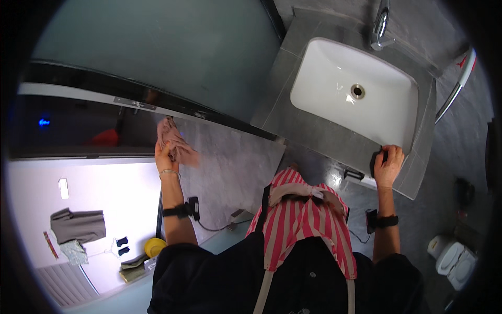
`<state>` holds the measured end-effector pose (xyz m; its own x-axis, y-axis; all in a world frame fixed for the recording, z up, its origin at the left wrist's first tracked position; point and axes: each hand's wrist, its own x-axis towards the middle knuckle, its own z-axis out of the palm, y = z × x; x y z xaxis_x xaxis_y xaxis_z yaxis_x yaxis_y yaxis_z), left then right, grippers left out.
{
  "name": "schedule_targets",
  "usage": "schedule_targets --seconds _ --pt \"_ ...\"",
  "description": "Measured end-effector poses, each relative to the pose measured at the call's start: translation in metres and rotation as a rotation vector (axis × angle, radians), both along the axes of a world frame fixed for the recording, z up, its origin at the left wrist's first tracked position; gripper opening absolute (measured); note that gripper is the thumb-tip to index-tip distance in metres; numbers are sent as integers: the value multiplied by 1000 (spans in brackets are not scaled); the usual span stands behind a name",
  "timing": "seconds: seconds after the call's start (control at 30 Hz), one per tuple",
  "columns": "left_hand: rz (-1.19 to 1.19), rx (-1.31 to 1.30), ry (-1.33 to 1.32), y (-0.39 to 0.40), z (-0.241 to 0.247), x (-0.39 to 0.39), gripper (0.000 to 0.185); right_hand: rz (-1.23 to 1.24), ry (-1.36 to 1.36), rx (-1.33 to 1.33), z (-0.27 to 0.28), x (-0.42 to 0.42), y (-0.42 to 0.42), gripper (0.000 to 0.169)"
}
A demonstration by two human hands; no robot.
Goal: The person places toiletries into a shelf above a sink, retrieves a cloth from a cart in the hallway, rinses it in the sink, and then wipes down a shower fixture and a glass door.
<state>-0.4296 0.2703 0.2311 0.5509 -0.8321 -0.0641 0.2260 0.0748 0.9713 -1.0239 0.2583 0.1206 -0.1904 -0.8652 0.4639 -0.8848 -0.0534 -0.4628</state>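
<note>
My left hand [164, 156] grips a crumpled pinkish-brown cloth [172, 143], its loose end hanging to the right and blurred. The cloth is next to a pale frame edge with a metal plate [135, 103]. On the right, my right hand [389, 165] rests at the front edge of a grey tiled washbasin counter [333, 133], fingers curled by the basin rim. A dark patch lies between thumb and fingers; I cannot tell whether it is shadow or a thing. The white basin [325, 78] holds no visible objects; its drain [357, 91] is uncovered.
A chrome faucet [380, 29] stands behind the basin. Dark-framed frosted glass [164, 51] fills the upper left. A toilet [451, 255] is at lower right. Hanging clothes [78, 225] and a yellow basin [155, 247] show at lower left. Wrist devices [193, 208] have trailing cables.
</note>
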Motion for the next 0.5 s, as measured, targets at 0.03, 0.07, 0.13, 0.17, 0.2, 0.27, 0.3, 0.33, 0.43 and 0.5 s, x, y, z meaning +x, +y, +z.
schedule_targets --seconds 0.03,0.07,0.13,0.17,0.2,0.27,0.3,0.33,0.43,0.5 --pt "-112 -59 118 -12 -12 12 47 1 18 2 -2 -3 0 14" --pt "-232 -113 230 -30 -23 25 46 -9 26 7 -3 -3 -1 15" --pt "-393 -126 377 -62 -61 51 44 -2 44 14 -1 -3 -3 15" --pt "-447 -84 412 -82 -87 64 43 -8 54 15 -2 -4 -4 15" --pt "-499 -44 442 -105 -85 47 41 -12 60 12 -5 -5 -5 15" --pt "-508 90 92 -147 -102 9 38 -44 95 24 -7 -3 -5 16" --pt "-555 119 -77 -157 -107 -6 38 -54 107 39 -5 -1 -6 16" --pt "-609 125 -111 -163 -108 -20 38 -65 115 53 -4 -5 -3 16" --pt "-723 127 -180 -167 -104 -42 37 -103 147 76 2 0 -5 16" --pt "-785 132 -246 -169 -109 -53 37 -125 177 96 7 4 -4 15"
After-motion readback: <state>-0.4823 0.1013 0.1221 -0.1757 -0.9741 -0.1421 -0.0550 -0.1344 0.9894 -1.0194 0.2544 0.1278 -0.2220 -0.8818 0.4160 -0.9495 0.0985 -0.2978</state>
